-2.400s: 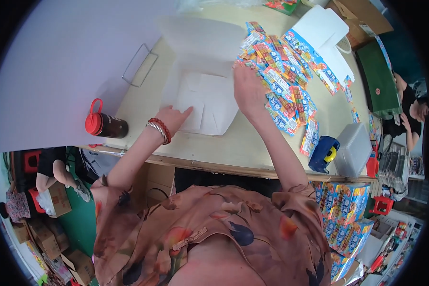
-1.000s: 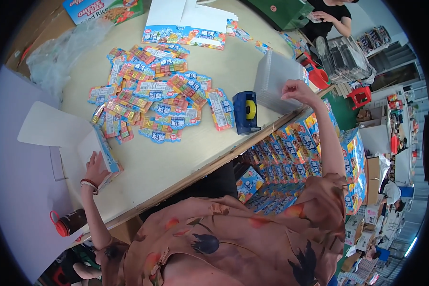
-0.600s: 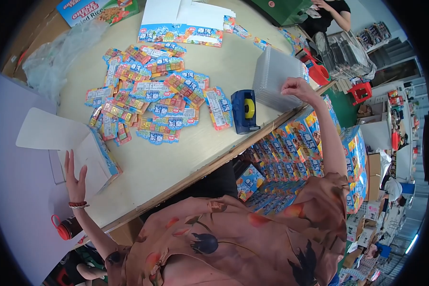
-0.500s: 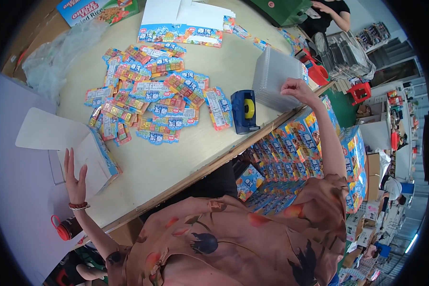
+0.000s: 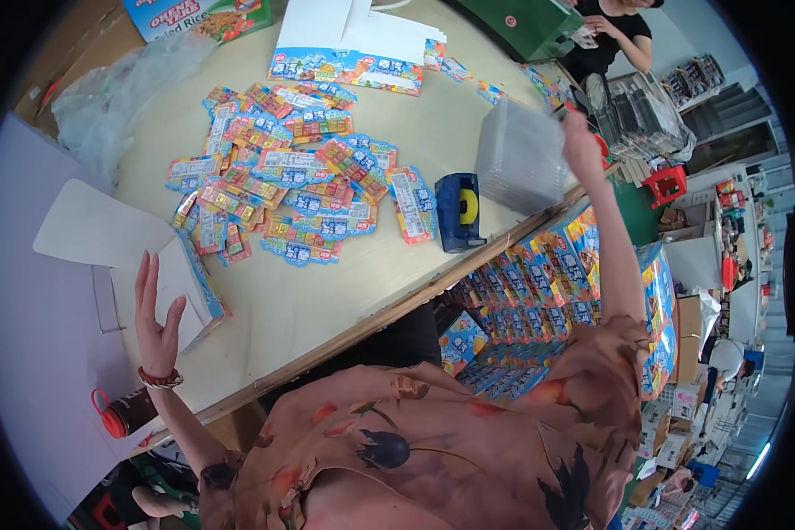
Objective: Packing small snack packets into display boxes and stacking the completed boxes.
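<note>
**Right hand lifts at the clear trays**

Since half a second ago the right hand (image 5: 581, 141) has risen slightly at the top edge of the clear tray stack (image 5: 521, 155); whether it grips is unclear. The left hand (image 5: 156, 318) stays raised, fingers spread and empty, over the white carton (image 5: 181, 287). Between them on the surface (image 5: 327, 291) lie scattered colourful packets (image 5: 300, 190) and a blue tape dispenser (image 5: 459, 210).

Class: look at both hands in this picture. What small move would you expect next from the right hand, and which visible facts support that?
Probably the right hand closes on the clear trays and lifts one off. It is stretched out to the stack's far edge, while the left hand hovers open over the white box, holding nothing. Packets lie loose between them.
</note>
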Action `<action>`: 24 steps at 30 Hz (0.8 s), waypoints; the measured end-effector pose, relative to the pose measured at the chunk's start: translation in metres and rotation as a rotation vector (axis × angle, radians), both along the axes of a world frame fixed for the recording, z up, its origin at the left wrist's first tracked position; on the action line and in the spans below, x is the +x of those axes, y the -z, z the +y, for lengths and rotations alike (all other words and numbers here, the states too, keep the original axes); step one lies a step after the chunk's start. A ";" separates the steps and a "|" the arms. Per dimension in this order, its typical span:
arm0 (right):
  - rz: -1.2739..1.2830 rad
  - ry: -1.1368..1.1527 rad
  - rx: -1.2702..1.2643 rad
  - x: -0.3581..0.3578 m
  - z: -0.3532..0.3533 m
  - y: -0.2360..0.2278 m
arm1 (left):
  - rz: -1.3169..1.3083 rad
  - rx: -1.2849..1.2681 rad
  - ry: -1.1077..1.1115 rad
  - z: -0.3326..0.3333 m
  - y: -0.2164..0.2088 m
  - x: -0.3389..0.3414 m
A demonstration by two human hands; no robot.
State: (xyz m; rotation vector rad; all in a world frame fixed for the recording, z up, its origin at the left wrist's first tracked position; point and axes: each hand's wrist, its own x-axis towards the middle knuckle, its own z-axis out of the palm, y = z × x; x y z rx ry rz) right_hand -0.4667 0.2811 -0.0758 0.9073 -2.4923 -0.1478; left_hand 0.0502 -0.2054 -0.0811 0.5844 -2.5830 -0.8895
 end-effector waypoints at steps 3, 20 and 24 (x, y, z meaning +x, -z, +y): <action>0.104 0.127 -0.077 -0.013 -0.019 -0.053 | 0.025 0.019 -0.009 0.004 -0.002 0.005; -0.586 -1.236 -0.832 0.281 -0.320 -0.101 | 0.593 0.118 -0.346 0.050 -0.025 0.004; -0.856 -1.013 -1.115 0.272 -0.324 -0.080 | 0.776 0.143 -0.561 -0.014 -0.008 0.055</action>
